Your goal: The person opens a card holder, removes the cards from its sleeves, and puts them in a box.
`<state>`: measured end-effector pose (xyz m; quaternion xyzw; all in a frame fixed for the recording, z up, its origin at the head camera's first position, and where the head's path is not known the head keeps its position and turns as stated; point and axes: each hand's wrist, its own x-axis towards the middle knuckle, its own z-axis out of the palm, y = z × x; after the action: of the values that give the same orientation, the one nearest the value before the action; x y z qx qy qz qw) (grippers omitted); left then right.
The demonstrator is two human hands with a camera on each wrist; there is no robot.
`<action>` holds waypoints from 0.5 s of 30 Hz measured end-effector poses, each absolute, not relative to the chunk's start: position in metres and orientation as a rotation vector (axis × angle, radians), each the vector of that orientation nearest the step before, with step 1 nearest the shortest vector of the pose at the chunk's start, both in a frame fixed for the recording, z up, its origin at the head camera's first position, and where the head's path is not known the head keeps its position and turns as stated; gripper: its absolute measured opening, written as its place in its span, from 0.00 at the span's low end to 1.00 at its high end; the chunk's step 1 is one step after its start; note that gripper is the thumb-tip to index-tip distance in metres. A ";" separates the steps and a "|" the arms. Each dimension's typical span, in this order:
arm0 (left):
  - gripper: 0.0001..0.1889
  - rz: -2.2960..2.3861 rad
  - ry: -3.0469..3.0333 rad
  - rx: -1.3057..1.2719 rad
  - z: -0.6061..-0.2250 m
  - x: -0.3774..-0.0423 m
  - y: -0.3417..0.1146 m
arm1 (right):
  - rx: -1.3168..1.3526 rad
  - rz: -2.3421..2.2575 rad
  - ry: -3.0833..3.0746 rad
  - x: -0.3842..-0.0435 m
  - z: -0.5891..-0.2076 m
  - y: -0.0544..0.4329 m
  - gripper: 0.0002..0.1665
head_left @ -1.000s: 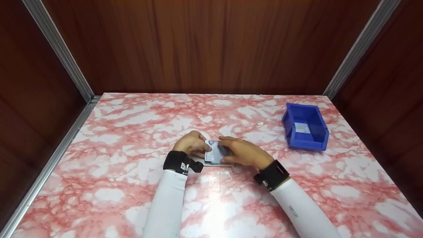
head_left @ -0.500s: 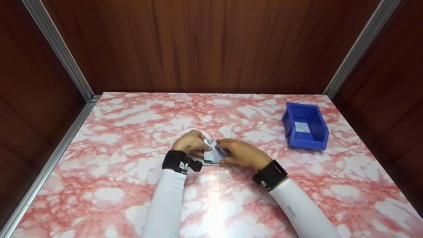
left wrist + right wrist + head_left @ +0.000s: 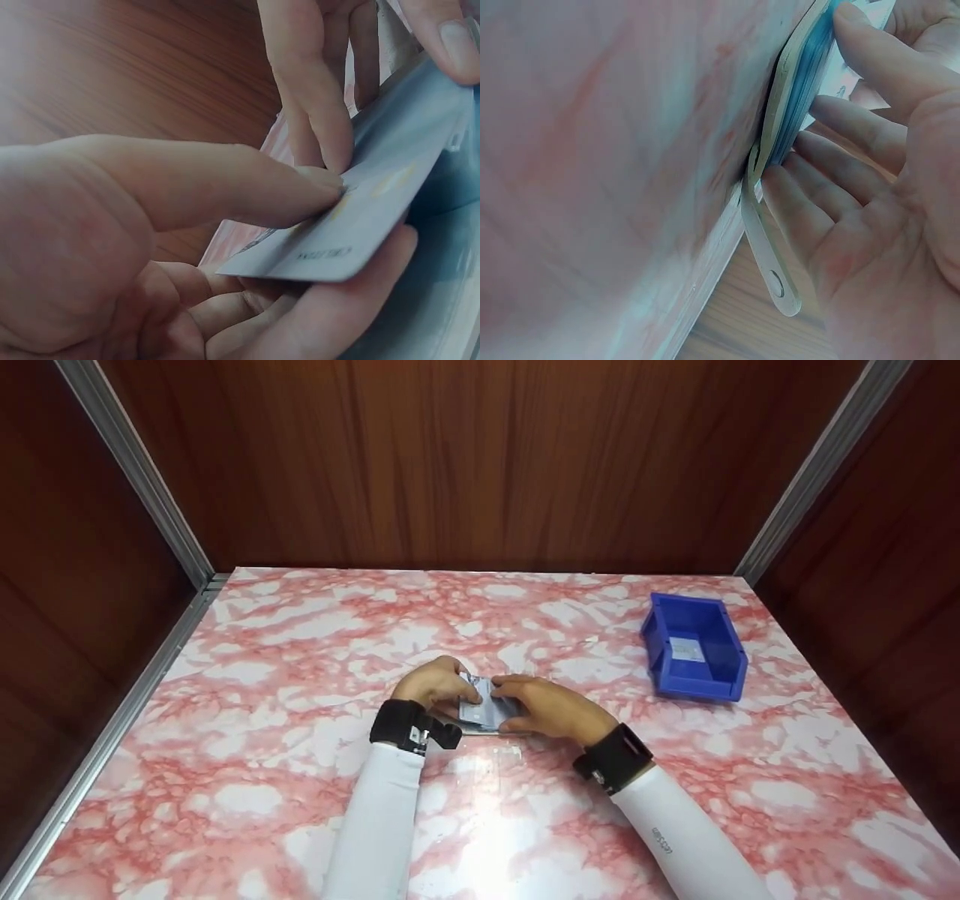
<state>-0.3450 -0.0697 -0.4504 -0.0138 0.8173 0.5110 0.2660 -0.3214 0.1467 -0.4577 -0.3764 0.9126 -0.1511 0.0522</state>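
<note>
In the head view my left hand pinches the left end of a pale bank-style card, thumb on top and a finger beneath. The card lies slanted over a card holder with stacked bluish clear sleeves, seen edge-on in the right wrist view. My right hand holds the holder from the right, thumb at the near edge and fingers at the far edge. One right fingertip also touches the card's face. A beige strap with a snap button sticks out from the holder. Part of the holder is hidden beneath the hands and card.
A blue open-front bin stands at the right of the red-and-white marbled table, with a pale card-like piece inside. Dark wood-grain panels enclose the back and sides.
My right fingers have moved left onto the card's face. The card has shifted slightly left, and my left thumb reaches a little further over it. The bin has stayed put.
</note>
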 end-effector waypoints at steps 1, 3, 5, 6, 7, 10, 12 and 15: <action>0.20 1.363 2.220 -0.035 -0.450 -0.346 -0.070 | -1.147 -0.458 2.775 -0.321 -0.457 0.147 0.35; 0.19 1.351 2.225 -0.032 -0.450 -0.346 -0.070 | -1.158 -0.462 2.772 -0.321 -0.457 0.147 0.35; 0.19 1.350 2.228 -0.030 -0.450 -0.347 -0.071 | -1.166 -0.460 2.771 -0.321 -0.456 0.147 0.34; 0.19 1.352 2.232 -0.028 -0.450 -0.348 -0.071 | -1.170 -0.457 2.771 -0.321 -0.456 0.147 0.34; 0.19 1.361 2.231 -0.027 -0.450 -0.348 -0.072 | -1.172 -0.455 2.771 -0.321 -0.456 0.147 0.35; 0.19 1.388 2.215 -0.032 -0.450 -0.347 -0.072 | -1.173 -0.447 2.773 -0.322 -0.457 0.147 0.35; 0.19 1.370 2.234 -0.024 -0.450 -0.346 -0.071 | -1.170 -0.445 2.774 -0.322 -0.458 0.147 0.35; 0.19 1.334 2.260 -0.014 -0.450 -0.345 -0.071 | -1.163 -0.446 2.771 -0.322 -0.459 0.147 0.35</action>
<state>-0.3451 -0.0705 -0.4499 -0.0051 0.8324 0.4916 0.2558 -0.3224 0.1470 -0.4587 -0.3822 0.9109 -0.1466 0.0516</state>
